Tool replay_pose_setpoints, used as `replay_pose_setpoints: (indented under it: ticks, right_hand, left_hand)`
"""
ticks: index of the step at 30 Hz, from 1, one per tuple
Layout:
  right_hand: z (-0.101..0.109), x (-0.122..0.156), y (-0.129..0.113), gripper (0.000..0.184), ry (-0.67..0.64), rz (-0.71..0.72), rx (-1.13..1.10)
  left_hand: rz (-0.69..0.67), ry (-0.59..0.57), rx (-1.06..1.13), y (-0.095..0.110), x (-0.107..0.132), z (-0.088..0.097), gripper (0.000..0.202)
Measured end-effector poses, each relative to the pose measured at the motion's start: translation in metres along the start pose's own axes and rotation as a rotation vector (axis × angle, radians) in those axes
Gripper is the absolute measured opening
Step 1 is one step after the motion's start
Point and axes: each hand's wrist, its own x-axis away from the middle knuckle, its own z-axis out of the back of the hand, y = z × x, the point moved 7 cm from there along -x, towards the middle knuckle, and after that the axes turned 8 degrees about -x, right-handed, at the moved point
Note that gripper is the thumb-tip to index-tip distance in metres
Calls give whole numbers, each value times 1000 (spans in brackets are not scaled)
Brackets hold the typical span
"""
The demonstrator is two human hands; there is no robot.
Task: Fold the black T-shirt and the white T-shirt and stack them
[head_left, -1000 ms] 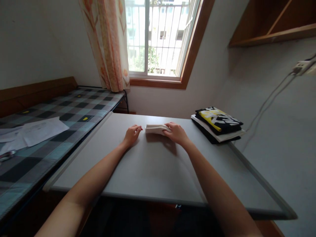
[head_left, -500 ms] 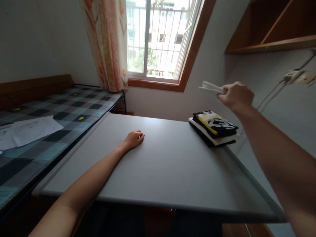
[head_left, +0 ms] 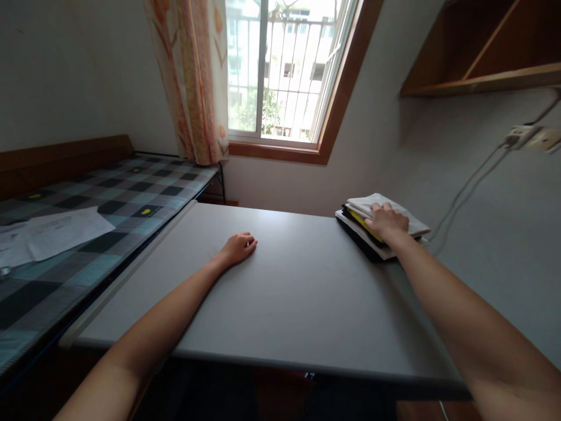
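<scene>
A folded white garment (head_left: 409, 217) lies on top of a pile of folded clothes at the table's far right. My right hand (head_left: 389, 222) rests on its near left part, fingers apart over the cloth and thumb toward the pile's edge. Below it, a black and yellow garment (head_left: 362, 223) shows only as a strip, above a light layer and a black garment (head_left: 364, 245). My left hand (head_left: 239, 247) lies on the white table (head_left: 289, 292), its fingers curled with nothing visible in them.
To the left is a bed with a checked mattress (head_left: 166, 181), papers (head_left: 65, 231) lying on it. A curtain (head_left: 197, 88) hangs beside the barred window (head_left: 293, 76). Cables run from a wall socket (head_left: 520, 135) down behind the pile, below a wooden shelf (head_left: 477, 82).
My right hand has come down from above the pile, bringing the folded white garment onto the black and yellow one. My left hand has stayed in place.
</scene>
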Motion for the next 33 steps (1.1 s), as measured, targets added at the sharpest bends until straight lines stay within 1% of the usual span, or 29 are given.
replay_pose_setpoints:
  ticks: [2, 3, 5, 7, 9, 11, 14, 16, 19, 22, 25, 27, 33]
  right_hand:
    - [7, 4, -2, 47, 43, -43, 15]
    - [11, 7, -7, 46, 84, -36, 13]
    - [16, 16, -25, 45, 175, 45, -21]
    - [13, 28, -50, 44, 224, 149, -91]
    - [-1, 42, -77, 43, 199, 235, -168]
    - [-21, 56, -105, 43, 134, 308, -249]
    - [-53, 76, -135, 47, 50, 319, -363]
    - [-71, 85, -146, 50, 3, 317, -408]
    - [-90, 93, -152, 55, -80, 319, -409]
    - [-101, 94, -150, 64, -182, 298, -366]
    - [-104, 95, -150, 69, -255, 300, -336]
    - [-105, 95, -151, 70, -281, 301, -325]
    - [-107, 95, -151, 70, -298, 289, -339]
  left_hand:
    - [-5, 4, -4, 0, 0, 0, 37]
    - [-9, 4, -9, 0, 0, -1, 37]
    - [-25, 5, -36, 1, 0, -1, 35]
    - [-44, 23, -96, 3, 1, -1, 30]
    - [-41, 43, -170, 3, 2, 0, 30]
    - [-7, 38, -233, 2, 3, -1, 38]
    - [63, -39, -292, -2, 6, -6, 48]
    - [95, -111, -306, -4, 8, -10, 58]
    - [102, -210, -297, -3, 11, -16, 72]
    - [99, -273, -289, -2, 12, -18, 76]
    - [100, -290, -286, -2, 11, -19, 76]
    - [99, -293, -283, -2, 11, -19, 76]
    - [104, -315, -296, -3, 11, -20, 77]
